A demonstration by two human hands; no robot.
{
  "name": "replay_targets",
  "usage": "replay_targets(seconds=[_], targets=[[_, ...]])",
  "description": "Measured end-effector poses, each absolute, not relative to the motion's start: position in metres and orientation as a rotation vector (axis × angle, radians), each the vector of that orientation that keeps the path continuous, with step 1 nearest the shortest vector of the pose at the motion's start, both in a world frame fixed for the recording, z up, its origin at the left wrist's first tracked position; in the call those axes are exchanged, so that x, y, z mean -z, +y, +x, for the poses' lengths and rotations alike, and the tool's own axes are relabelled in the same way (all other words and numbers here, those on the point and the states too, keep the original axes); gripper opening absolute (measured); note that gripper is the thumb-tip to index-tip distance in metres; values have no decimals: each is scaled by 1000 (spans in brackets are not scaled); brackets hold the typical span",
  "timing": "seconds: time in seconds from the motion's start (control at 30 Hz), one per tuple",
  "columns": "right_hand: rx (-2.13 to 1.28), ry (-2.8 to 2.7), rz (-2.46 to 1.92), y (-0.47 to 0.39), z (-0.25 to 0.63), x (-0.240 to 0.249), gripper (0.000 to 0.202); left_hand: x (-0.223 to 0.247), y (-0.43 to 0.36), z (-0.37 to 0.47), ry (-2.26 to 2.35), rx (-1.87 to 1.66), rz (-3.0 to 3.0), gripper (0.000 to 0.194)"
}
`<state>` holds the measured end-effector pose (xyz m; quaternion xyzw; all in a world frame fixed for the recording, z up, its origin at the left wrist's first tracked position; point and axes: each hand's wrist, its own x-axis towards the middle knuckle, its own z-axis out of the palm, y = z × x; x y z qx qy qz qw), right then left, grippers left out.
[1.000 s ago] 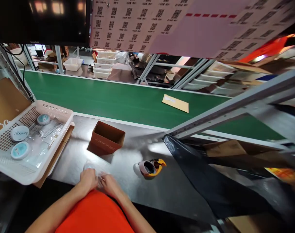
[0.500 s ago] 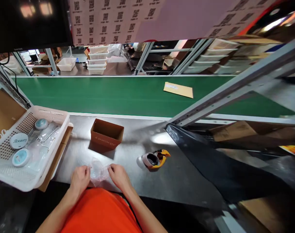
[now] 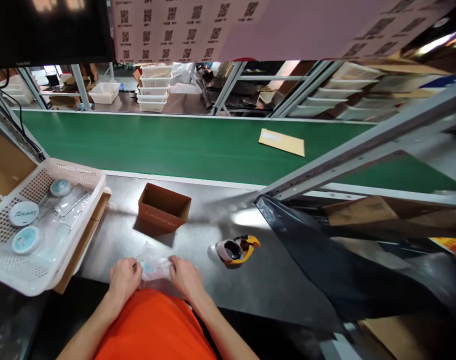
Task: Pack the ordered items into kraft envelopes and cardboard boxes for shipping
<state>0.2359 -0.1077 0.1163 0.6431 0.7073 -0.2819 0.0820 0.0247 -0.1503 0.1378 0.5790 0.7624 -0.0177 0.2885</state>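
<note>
Seen from the head camera, a green belt (image 3: 168, 147) carrying a flat envelope (image 3: 281, 143) runs behind the metal desk (image 3: 280, 285). On the desk stand an open brown box (image 3: 160, 218) and a tape dispenser (image 3: 238, 252); a white basket (image 3: 81, 224) is at the left. The hands, close together a second ago, are now apart: the left hand (image 3: 123, 280) and right hand (image 3: 186, 277) pinch opposite sides of a clear plastic packet (image 3: 155, 268), in front of the box, close to the body. It seems to be being straightened; its contents are unclear.
</note>
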Motion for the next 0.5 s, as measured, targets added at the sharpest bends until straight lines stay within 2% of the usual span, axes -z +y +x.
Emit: replay_targets(seconds=[0.1,0.2,0.3,0.33,0.4,0.5], targets=[[715,2342,1915,-103,233,-108,53,-136,-145,26,2052,6,1514,38],[629,2621,1729,-93,226,-101,63,-133,-139,29,2063,-61,1483,41],[570,2611,1663,-81,220,-100,27,-133,-136,31,2060,-111,1508,40],[554,2573,1683,-77,219,-101,23,-133,-135,31,2062,-112,1520,38],[533,2560,1744,-73,220,-102,32,-134,-135,29,2075,-105,1532,37],[490,2746,1880,-76,226,-99,32,-133,-137,25,2087,-98,1530,39]])
